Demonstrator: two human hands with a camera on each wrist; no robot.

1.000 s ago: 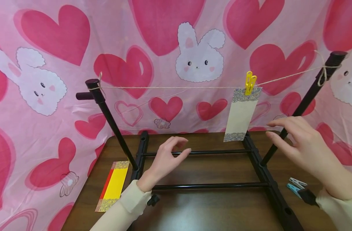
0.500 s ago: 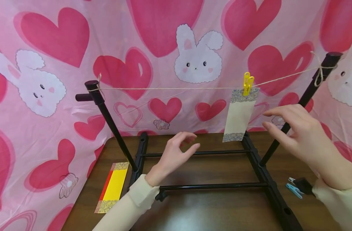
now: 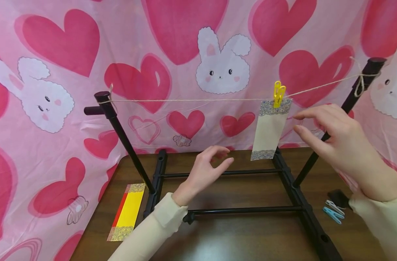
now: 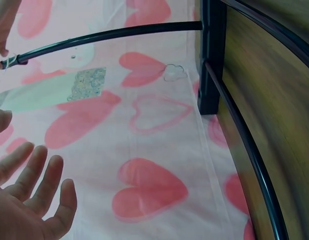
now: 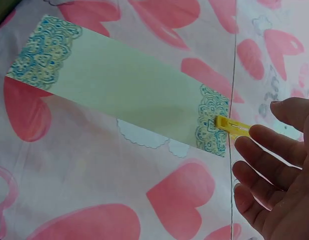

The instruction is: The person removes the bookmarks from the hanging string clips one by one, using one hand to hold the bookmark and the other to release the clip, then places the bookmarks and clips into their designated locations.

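Observation:
A cream paper strip [image 3: 271,131] with blue lace-patterned ends hangs from a string [image 3: 185,100], fastened by a yellow clothespin [image 3: 278,95]. My right hand [image 3: 335,141] is just right of the strip, fingers loosely bent and holding nothing; in the right wrist view its fingertips appear near the yellow clothespin [image 5: 234,126]. Lower and to the left of the strip, my left hand [image 3: 206,172] hovers over the frame with relaxed fingers and nothing in them. In the left wrist view the strip [image 4: 44,91] shows beyond the left hand [image 4: 34,200].
A black stand with two uprights [image 3: 125,139] carries the string; crossbars [image 3: 244,210] join its feet. Yellow and red paper strips [image 3: 130,210] overlap on the table at left. Blue [image 3: 333,215] and white [image 3: 335,207] clothespins lie at right. A heart-patterned cloth [image 3: 136,36] hangs behind.
Both hands have risen; the left also moved right. My right hand came slightly left, closer to the hanging strip and clothespin. The strip and the clothespins have stayed in place.

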